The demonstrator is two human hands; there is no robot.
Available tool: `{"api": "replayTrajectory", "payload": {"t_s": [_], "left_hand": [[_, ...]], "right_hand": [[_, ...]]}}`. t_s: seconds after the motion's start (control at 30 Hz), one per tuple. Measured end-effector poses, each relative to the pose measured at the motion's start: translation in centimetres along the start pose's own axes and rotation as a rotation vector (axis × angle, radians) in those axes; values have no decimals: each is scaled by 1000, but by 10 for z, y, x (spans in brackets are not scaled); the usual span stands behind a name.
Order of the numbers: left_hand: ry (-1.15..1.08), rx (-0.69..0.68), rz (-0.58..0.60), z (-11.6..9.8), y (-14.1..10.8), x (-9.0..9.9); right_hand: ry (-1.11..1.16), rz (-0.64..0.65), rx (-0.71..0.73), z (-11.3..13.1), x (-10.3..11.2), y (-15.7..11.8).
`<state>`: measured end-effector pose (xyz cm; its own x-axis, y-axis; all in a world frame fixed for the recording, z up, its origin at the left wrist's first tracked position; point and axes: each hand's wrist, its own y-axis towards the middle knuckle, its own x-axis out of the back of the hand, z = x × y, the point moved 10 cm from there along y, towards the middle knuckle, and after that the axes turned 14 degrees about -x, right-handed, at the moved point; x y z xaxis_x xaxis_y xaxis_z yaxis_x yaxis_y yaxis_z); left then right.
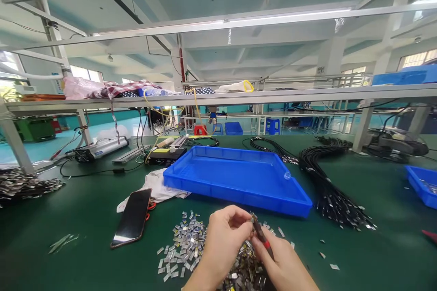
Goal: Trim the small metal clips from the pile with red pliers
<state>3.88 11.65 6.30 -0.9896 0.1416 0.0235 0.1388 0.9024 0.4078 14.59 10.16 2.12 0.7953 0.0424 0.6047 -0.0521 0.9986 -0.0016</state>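
My left hand (225,236) is closed in a pinch above a heap of small parts; what sits between thumb and forefinger is too small to make out. Close beside it, my right hand (282,257) grips a slim dark hand tool with a red band (262,236). The tool's tip reaches up to the left fingertips; its exact kind is unclear. Below and left of the hands lie many flat silvery metal pieces (189,241). Darker brownish pieces (246,266) are heaped between the wrists, partly covered by my hands.
A large blue tray (235,198) stands just beyond my hands. A phone (133,216) lies left, beside red-handled scissors (150,209) and a white cloth (159,186). Black cable bundles (324,182) lie right, another blue bin (421,186) farther right. A shelf (218,98) spans the back.
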Motion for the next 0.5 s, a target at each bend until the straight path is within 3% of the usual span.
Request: {"api": "replayTrajectory", "payload": {"t_s": [0.3,0.5], "left_hand": [[32,-25,20,3,0,1],[9,0,5,3,3,2]], "right_hand": [[-18,-142,26,-9,0,4],[-46,-147,53,-1,7,0]]}}
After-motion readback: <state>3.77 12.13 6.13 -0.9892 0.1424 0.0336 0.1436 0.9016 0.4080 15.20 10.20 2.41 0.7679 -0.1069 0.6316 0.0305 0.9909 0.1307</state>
